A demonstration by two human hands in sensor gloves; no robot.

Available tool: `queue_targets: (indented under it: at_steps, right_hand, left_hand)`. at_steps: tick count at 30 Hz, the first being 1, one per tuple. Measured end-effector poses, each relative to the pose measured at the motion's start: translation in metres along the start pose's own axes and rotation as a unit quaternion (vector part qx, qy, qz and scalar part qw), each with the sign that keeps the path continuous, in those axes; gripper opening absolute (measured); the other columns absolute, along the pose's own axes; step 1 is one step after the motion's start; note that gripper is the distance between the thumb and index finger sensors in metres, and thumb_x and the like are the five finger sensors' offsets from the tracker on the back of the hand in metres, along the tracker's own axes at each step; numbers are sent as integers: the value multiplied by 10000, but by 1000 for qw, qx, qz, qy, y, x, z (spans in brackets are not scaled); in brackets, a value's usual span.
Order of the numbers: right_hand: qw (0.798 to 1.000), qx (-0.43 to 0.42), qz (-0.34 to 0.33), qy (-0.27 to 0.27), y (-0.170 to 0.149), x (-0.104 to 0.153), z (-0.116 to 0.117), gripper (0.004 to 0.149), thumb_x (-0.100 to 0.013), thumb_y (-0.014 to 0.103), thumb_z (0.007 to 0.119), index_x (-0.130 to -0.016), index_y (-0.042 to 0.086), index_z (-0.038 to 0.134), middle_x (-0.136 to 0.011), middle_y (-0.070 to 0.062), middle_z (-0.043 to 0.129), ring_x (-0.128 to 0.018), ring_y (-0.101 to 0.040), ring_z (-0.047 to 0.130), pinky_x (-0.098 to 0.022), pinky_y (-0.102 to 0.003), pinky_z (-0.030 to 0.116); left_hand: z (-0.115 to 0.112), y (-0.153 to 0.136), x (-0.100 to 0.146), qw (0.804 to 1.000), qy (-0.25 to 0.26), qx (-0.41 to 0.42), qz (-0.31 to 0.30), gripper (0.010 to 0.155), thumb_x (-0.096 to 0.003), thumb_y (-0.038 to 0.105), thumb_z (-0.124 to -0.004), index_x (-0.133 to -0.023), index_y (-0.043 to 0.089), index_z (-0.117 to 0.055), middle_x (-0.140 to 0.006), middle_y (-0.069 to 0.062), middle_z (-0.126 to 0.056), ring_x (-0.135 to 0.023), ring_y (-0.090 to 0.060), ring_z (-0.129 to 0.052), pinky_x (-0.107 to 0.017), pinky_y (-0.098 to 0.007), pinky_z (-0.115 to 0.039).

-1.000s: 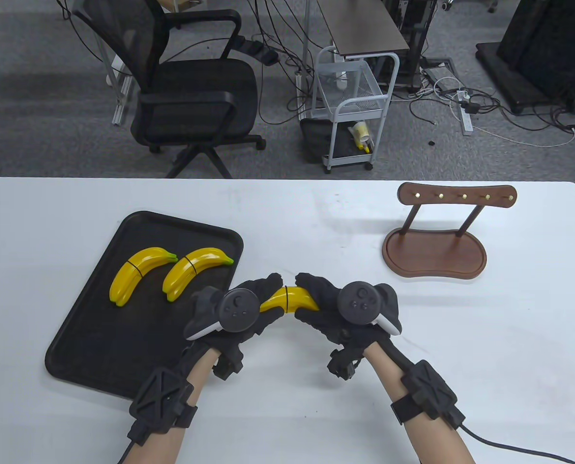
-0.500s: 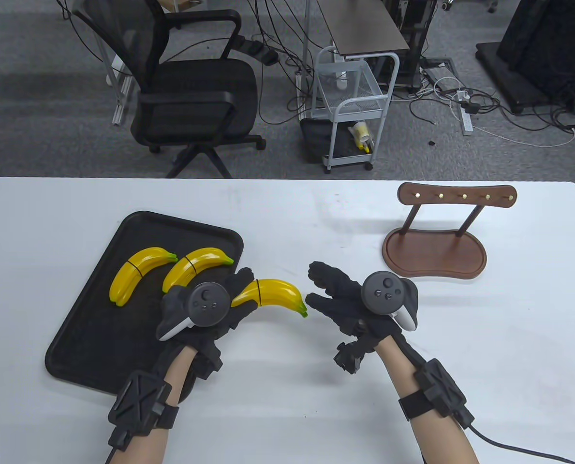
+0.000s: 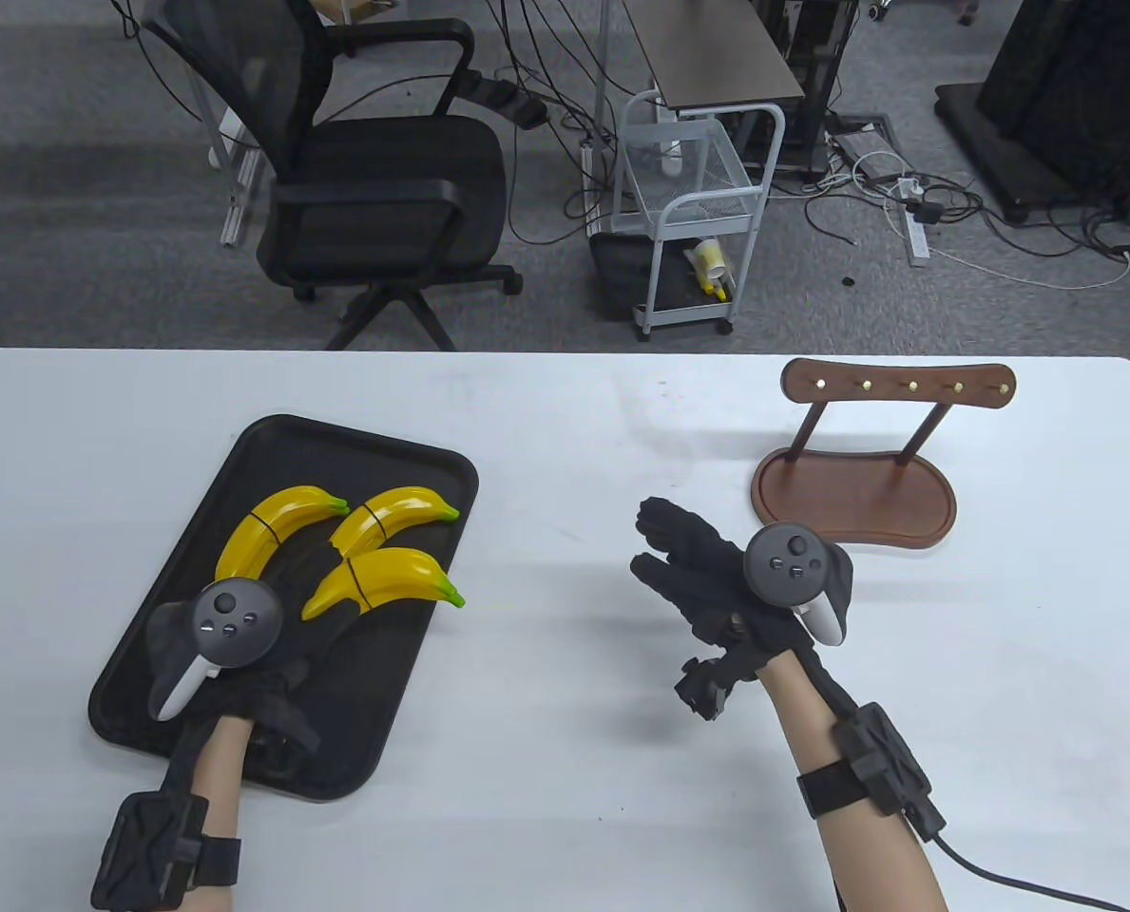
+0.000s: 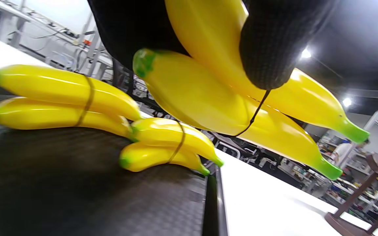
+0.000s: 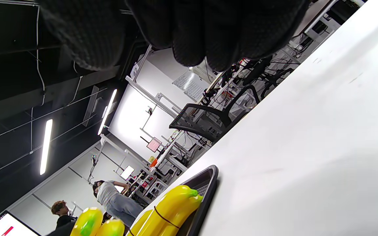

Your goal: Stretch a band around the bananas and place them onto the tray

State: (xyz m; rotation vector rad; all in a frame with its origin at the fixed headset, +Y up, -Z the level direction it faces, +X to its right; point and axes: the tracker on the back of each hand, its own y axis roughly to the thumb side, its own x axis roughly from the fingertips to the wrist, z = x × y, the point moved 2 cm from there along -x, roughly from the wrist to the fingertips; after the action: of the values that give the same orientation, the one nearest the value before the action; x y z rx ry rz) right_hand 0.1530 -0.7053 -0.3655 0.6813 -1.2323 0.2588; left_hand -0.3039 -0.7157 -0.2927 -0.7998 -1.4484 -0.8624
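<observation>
2 glossy curved banded bananas [image 3: 384, 581] in left grip [image 3: 241, 655] above ribbed black tray [image 3: 146, 665]; right grip [image 3: 717, 589] slack, empty.

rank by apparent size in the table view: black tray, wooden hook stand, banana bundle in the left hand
1. black tray, clearly largest
2. wooden hook stand
3. banana bundle held by the left hand, smallest, though it is lifted nearer the camera

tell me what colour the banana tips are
Green tips, clearest in the left wrist view.
</observation>
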Motion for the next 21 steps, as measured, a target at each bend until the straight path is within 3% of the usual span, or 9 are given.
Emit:
queue_targets:
  at_steps: [8,21]
  right_hand:
    - [1000,2,8,-6,-5,1,-5,672,-561,427,751,-1103,95,533,-1086,-187,656,-936,-441,732,-621,-565,694]
    - [1000,7,14,-5,-7,2,-6,666,-565,427,744,-1102,93,535,-1086,-189,656,-935,-444,733,-620,-567,694]
  left_hand:
    - [3,-47,12,998,-6,27,61,651,-541,433,-861,-1098,247,-581,-1093,-5,-788,-956,-276,-886,-763,-489,-704]
    - [-16,-84,17,992,-40,36,118,651,-524,422,-881,-1087,267,-594,-1089,8,-794,-958,-273,-884,-764,-492,-699]
